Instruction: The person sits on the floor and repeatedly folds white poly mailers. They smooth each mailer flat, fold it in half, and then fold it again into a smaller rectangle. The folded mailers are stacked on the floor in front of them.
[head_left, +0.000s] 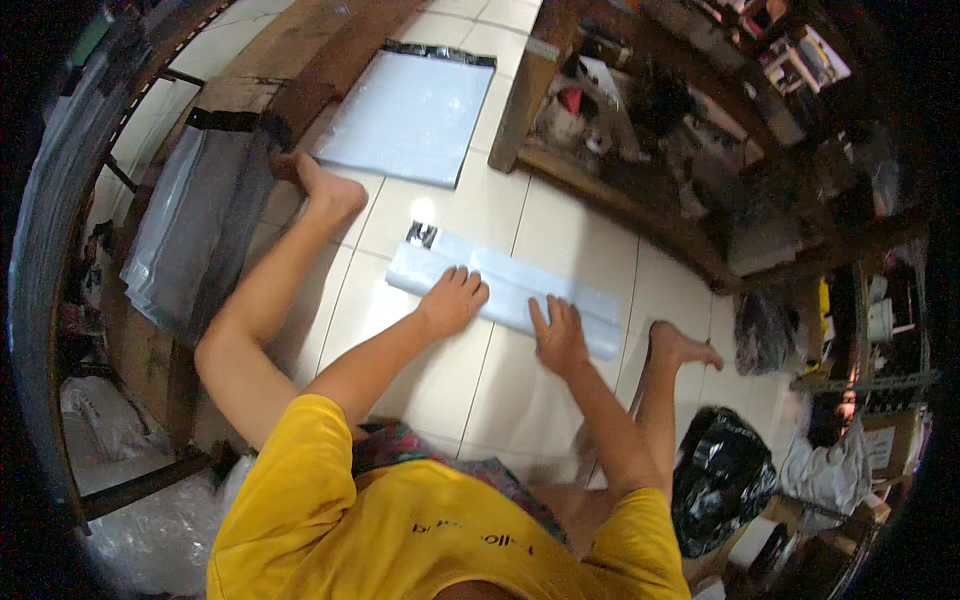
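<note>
A pale blue-white plastic mailing bag (505, 268) lies on the tiled floor between my legs, folded into a long, narrow strip. Its left end carries a small black patch (422, 235). My left hand (455, 300) lies on the strip left of its middle, fingers stretched over the plastic. Further right, my right hand (560, 335) presses on the near part with its fingers spread. Neither hand grips anything. Beyond my left foot, a flat stack of similar mailing bags (412, 115) with black far edges rests on the floor.
More plastic bags (185, 225) hang over a wooden bench at left. A dark wooden shelf (620, 205) with mixed goods stands at far right. Close to my right leg sits a black plastic bag (722, 480); boxes (893, 450) are beyond it. Clear plastic (150, 530) lies at lower left.
</note>
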